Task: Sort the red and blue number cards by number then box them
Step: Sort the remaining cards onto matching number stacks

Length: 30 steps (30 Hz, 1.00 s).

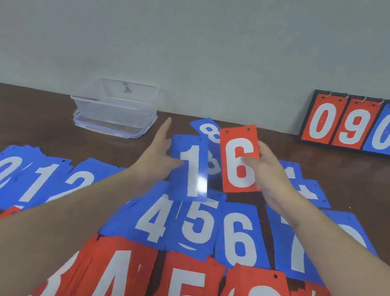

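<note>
Currently the left hand [158, 157] is pinching a blue card [189, 170] and the right hand [266, 170] a red card [239, 159]; both are looking thin, glossy, slippery, best gripped at edges.

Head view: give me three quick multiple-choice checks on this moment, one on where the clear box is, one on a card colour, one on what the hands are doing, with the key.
1. Where does the clear plastic box stand?
A. At the table's far edge by the wall, left of the hands
B. On the red piles nearest the camera
C. Beside the scoreboard at far right

2. What colour is the 6 card held by the right hand?
A. Blue
B. Red
C. Green

3. What is the left hand doing?
A. Resting flat on the table
B. Reaching into the box
C. Holding the blue 1 card at its left edge

Key: 1 A, the box sits against the wall, up and left of the hands. 2 B, the card is red with a white 6. 3 C, the thumb lies on the card's face, which is raised above the piles.
</note>
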Tool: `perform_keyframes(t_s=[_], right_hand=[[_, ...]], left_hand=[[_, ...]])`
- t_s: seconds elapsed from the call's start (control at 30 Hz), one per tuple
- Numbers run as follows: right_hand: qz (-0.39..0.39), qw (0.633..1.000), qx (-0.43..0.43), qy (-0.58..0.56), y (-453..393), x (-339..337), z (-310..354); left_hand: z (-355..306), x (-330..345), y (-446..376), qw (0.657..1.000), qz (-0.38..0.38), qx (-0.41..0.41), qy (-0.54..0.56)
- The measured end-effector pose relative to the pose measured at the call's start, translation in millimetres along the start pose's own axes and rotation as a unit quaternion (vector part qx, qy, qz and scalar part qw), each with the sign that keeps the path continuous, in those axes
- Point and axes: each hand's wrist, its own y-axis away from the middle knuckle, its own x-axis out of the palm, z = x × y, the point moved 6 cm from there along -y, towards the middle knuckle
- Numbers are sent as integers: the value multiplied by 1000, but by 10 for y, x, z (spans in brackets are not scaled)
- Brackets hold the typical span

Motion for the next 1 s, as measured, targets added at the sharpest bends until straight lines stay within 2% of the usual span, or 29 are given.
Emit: perform_keyframes(t_s=[0.1, 0.2, 0.37, 0.5, 0.67, 0.83, 0.93, 1.0], right_hand=[[-4, 1000, 28, -9, 62, 333, 62], [19, 999, 44, 4, 113, 697, 104], [66, 997, 23, 46, 187, 1301, 218], [87, 995, -9, 56, 272, 1760, 329], [104, 993, -11, 64, 352, 2226, 423], [103, 992, -5, 78, 410, 2411, 402], [87, 993, 3, 81, 435, 2382, 376], [76, 994, 9, 78, 452, 2322, 356]], left_hand=[[70, -439, 157, 1000, -14, -13, 13], [160, -935, 314, 998, -67, -11, 3], [278, -1790, 567, 982, -173, -28, -65], [339, -2433, 710, 965, -218, -38, -143], [483, -2947, 745, 941, -222, -43, -252], [678, -3103, 690, 919, -184, -40, -347], [671, -3044, 645, 865, -193, -28, -463], [600, -2955, 625, 850, -197, 11, -488]])
